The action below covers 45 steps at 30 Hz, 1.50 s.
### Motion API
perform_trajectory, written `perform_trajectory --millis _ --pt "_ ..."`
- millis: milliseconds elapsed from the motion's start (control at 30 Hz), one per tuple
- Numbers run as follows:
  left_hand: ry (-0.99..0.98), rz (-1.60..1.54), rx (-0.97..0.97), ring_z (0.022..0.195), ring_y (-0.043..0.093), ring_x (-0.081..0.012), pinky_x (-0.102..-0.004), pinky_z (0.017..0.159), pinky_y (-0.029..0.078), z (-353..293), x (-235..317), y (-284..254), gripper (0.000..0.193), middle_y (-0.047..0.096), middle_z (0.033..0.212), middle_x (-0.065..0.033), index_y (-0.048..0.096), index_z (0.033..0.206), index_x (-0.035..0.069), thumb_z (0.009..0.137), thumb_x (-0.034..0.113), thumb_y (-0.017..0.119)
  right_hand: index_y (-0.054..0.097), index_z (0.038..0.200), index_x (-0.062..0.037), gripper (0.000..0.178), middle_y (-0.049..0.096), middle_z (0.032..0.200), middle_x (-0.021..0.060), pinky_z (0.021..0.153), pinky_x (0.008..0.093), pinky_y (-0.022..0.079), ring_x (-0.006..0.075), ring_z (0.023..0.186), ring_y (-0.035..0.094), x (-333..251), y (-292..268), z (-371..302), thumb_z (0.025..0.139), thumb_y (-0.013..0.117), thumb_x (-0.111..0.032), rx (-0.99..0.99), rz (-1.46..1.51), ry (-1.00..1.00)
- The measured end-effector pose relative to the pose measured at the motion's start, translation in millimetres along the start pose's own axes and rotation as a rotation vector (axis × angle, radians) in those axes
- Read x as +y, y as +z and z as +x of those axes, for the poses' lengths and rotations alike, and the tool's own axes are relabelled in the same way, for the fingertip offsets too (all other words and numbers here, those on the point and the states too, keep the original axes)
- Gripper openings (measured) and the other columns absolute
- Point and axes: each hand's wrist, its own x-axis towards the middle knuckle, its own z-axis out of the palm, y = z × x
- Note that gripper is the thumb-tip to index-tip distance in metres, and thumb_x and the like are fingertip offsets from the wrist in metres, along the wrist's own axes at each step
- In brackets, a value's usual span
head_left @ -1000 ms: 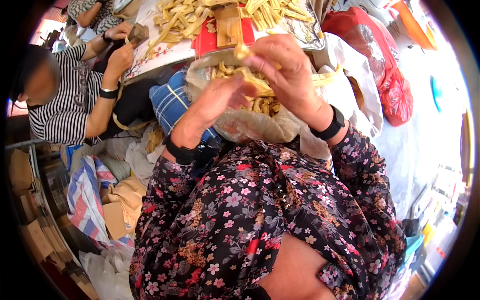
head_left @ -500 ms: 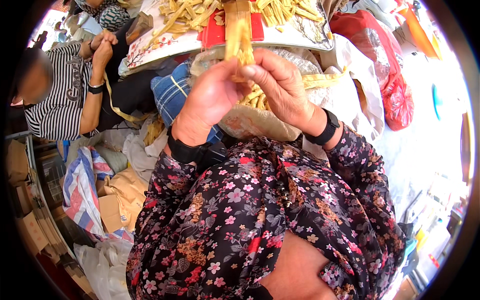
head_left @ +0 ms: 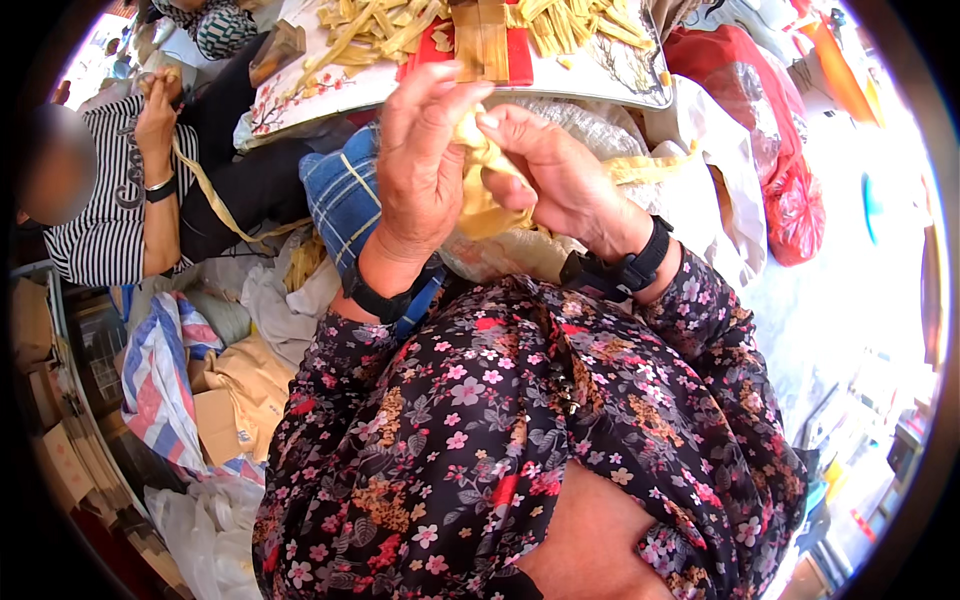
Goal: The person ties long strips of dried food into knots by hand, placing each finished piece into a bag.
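Observation:
Both hands are raised in front of me, just short of the table's near edge, closed on a soft yellow strip (head_left: 485,152). My left hand (head_left: 425,165) grips its twisted upper part from the left. My right hand (head_left: 560,165) pinches it from the right with thumb and fingers. The strip looks folded or looped between them, with a wider part hanging below; its exact shape is blurred. Beyond my hands stands a wooden block (head_left: 481,42) on a red cloth (head_left: 518,66), on a white flower-patterned table (head_left: 350,100).
Piles of yellow strips (head_left: 365,28) lie on the table. Below my hands is a plastic-lined bag (head_left: 500,255), with blue plaid cloth (head_left: 345,190) to its left. A person (head_left: 110,190) in a striped shirt sits at left, holding another long strip (head_left: 215,205). Red plastic bags (head_left: 790,200) lie right.
The strip has come away from the wooden block and toward me, now bunched between my hands. My left hand has turned more upright. The other person's hands have moved up and left.

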Motion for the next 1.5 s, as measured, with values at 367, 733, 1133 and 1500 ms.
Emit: perform_trajectory --millis 367,733,1133,1500 --pt "-0.654 -0.921 -0.333 0.085 0.058 -0.0137 -0.0261 0.076 0.047 -4 -7 -21 0.011 0.061 0.091 -0.0034 0.056 0.105 0.0 0.094 0.003 0.054 0.059 0.098 -0.0013 0.029 0.061 0.072 0.0162 0.057 0.0365 0.049 0.0269 0.061 0.062 -20 -4 -19 0.095 0.06 -0.03 -0.042 -1.419 -0.744" --pt "-0.458 -0.621 -0.08 0.087 0.058 -0.009 -0.0221 0.08 0.046 -9 5 -11 0.013 0.064 0.096 -0.0033 0.063 0.104 -0.002 0.091 0.003 0.065 0.062 0.1 -0.0045 0.019 0.055 0.074 -0.0044 0.056 0.0191 0.036 0.0025 0.065 0.045 -27 -3 -22 0.099 0.057 -0.023 -0.145 -0.644 -0.3" --pt "-0.532 -0.781 -0.059 0.078 0.059 -0.0038 -0.0179 0.072 0.047 9 -4 -24 0.009 0.066 0.085 0.0017 0.065 0.099 -0.002 0.089 0.0 0.066 0.061 0.091 -0.0064 0.031 0.049 0.069 -0.0064 0.05 0.0189 0.026 0.0039 0.056 0.038 -29 -32 -24 0.1 0.049 -0.034 0.096 -0.336 -0.221" --pt "-0.061 0.137 -0.552 0.09 0.059 -0.0249 -0.037 0.08 0.046 7 26 -17 0.04 0.062 0.097 -0.0087 0.058 0.109 0.005 0.074 0.015 0.076 0.058 0.091 -0.0037 0.013 0.056 0.074 -0.0025 0.056 0.0197 0.042 0.0044 0.064 0.051 -24 -16 -21 0.097 0.059 -0.015 -0.048 -0.576 -0.223"
